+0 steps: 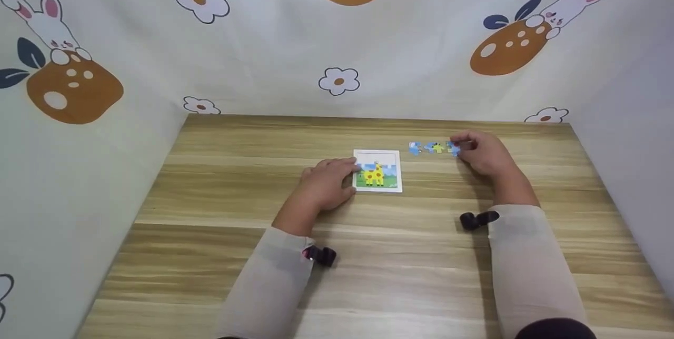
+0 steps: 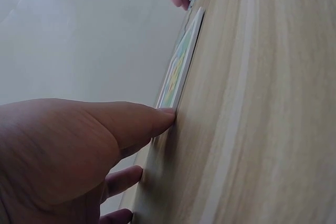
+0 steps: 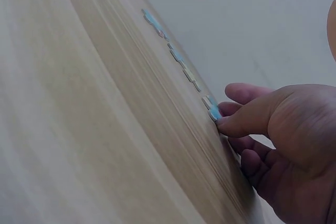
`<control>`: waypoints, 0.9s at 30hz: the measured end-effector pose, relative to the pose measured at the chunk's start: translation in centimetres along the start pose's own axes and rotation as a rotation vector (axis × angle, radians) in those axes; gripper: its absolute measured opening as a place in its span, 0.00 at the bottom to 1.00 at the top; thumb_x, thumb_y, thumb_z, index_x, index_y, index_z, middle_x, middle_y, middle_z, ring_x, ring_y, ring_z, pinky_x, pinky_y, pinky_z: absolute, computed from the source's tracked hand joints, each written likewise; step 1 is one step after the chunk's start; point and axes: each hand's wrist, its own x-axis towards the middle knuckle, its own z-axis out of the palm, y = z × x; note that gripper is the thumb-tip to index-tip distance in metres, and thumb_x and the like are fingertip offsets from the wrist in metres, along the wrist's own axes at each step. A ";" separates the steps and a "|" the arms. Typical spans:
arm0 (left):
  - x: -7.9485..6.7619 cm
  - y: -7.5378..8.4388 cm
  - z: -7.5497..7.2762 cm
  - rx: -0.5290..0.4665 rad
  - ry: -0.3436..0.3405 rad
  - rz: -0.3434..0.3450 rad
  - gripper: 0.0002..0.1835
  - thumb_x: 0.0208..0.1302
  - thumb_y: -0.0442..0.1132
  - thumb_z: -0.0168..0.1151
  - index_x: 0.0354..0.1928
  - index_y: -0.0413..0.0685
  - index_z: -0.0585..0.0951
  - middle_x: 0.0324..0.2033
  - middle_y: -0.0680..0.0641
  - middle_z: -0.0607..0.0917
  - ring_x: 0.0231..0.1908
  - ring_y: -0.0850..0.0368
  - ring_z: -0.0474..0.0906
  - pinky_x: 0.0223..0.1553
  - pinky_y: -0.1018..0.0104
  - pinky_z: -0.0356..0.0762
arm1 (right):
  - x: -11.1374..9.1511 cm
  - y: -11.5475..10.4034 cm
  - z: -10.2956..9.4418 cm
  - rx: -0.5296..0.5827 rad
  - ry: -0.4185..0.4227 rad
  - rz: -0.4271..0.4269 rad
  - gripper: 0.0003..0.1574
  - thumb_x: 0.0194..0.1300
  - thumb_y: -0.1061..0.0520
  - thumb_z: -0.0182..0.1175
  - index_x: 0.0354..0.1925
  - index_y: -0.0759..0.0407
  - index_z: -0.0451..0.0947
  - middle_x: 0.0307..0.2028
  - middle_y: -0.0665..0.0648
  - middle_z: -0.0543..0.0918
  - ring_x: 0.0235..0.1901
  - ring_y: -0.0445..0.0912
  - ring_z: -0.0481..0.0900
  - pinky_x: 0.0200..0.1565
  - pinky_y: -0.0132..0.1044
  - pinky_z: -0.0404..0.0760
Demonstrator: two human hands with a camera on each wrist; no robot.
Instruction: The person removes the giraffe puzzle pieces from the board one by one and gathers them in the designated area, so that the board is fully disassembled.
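A square jigsaw puzzle in a white tray (image 1: 377, 189) shows a yellow giraffe on blue and green; a blank white strip runs along its top. My left hand (image 1: 327, 183) lies at the tray's left side, forefinger over the edge and thumb (image 2: 152, 121) straight against the near corner. To the tray's right, my right hand (image 1: 484, 152) pinches a blue puzzle piece (image 1: 452, 148) between thumb and fingers, low at the tabletop. Left of it lie a blue-and-yellow puzzle piece (image 1: 436, 147) and a blue-and-white puzzle piece (image 1: 414, 148), in a row.
The wood-grain table (image 1: 400, 265) meets a patterned cloth backdrop (image 1: 263, 65) just behind the pieces. Side walls of cloth stand left and right. A small black camera (image 1: 322, 256) sits on the left wrist, and another black camera (image 1: 476, 220) on the right.
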 end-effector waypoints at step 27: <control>-0.1 0.1 -0.2 -0.026 0.003 -0.003 0.31 0.76 0.52 0.65 0.78 0.74 0.72 0.82 0.65 0.64 0.84 0.51 0.57 0.78 0.36 0.56 | -1.7 -11.7 6.3 0.036 -0.109 -0.248 0.23 0.73 0.58 0.66 0.65 0.54 0.84 0.63 0.57 0.86 0.53 0.52 0.81 0.50 0.45 0.80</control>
